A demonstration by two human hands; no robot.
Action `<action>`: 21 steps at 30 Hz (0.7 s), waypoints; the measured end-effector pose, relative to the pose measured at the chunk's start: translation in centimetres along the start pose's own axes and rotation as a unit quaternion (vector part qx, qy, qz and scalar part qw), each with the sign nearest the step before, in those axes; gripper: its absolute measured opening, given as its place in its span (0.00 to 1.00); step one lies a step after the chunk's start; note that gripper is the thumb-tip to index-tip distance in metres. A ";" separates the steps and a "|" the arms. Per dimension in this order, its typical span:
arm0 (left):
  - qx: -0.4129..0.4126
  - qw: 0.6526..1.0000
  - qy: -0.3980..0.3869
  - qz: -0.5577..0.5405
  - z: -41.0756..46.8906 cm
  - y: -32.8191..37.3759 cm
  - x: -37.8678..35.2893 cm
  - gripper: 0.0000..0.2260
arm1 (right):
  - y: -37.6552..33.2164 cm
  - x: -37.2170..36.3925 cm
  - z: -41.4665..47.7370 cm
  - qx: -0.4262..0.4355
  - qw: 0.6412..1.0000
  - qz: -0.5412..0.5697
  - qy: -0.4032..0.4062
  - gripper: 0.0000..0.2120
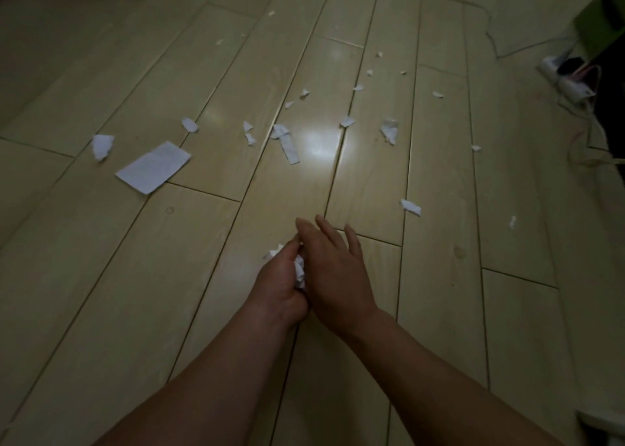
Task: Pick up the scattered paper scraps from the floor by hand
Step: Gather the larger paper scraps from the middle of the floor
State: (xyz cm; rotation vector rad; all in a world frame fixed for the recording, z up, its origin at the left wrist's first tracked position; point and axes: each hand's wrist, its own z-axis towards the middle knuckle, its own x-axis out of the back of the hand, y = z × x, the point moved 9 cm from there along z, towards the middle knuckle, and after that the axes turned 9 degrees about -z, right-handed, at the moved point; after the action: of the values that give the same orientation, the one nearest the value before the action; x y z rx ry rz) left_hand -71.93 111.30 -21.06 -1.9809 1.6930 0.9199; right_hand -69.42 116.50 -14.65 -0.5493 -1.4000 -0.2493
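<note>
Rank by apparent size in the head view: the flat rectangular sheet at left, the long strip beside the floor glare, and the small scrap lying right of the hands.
1. rectangular sheet, clearly the largest.
2. long strip.
3. small scrap, the smallest even though it lies nearer the camera.

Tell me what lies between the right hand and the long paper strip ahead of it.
Only bare floor, seen in the head view, between the right hand and the long paper strip.

Pretty dim shot overall, corners go dark. One soft glare patch on the glossy floor [318,143] mid-frame, planks bow out from the wide lens, far scraps look mushy.
</note>
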 end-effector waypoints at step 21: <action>-0.129 0.945 0.081 0.288 7.1 9.7 -2.0 0.09 | 18.8 1.6 4.8 -0.254 0.958 0.132 -0.018 0.22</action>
State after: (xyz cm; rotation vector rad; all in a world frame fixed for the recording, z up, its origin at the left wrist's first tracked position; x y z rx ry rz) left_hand -83.09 115.39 -23.53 -1.7686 2.4274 1.2525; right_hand -64.33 135.15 -16.81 -1.1614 -1.2779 -0.3872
